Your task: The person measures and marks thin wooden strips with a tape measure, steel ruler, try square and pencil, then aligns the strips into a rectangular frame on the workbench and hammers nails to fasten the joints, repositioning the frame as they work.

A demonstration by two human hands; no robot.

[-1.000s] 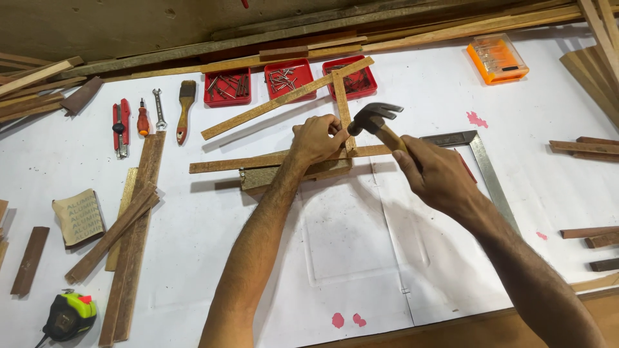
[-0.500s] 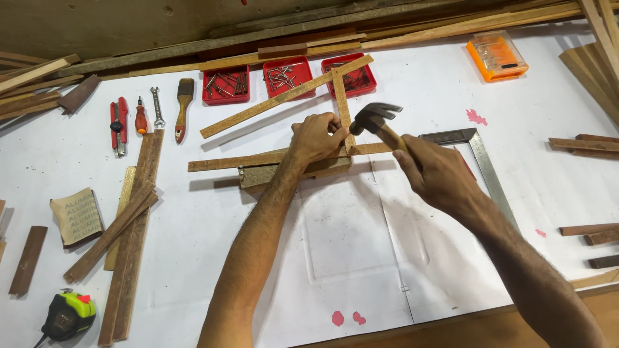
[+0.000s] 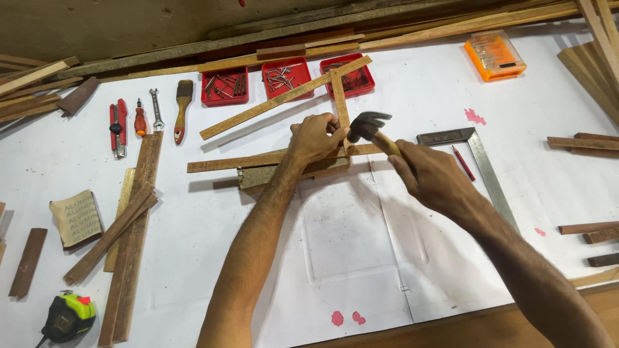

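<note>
My left hand (image 3: 317,136) presses down on a joint of thin wooden strips (image 3: 258,159) laid over a wood block (image 3: 258,175) on the white table, fingers pinched at the spot where an upright strip (image 3: 340,100) meets the long one. My right hand (image 3: 433,175) grips the wooden handle of a claw hammer (image 3: 367,124). The hammer's dark steel head hovers just right of my left fingers, above the joint. A diagonal strip (image 3: 284,98) leans from the frame toward the red trays.
Three red trays of nails (image 3: 280,77) sit at the back. A brush (image 3: 182,106), wrench (image 3: 155,106), screwdriver (image 3: 140,119) and red pliers (image 3: 118,125) lie left. A steel square (image 3: 485,164), red pencil (image 3: 462,161), orange case (image 3: 494,55), tape measure (image 3: 68,316), sandpaper (image 3: 76,218) and loose slats (image 3: 132,238) surround.
The hammer head has dipped slightly toward the joint and my hands stay in the same place. The view shifted a little.
</note>
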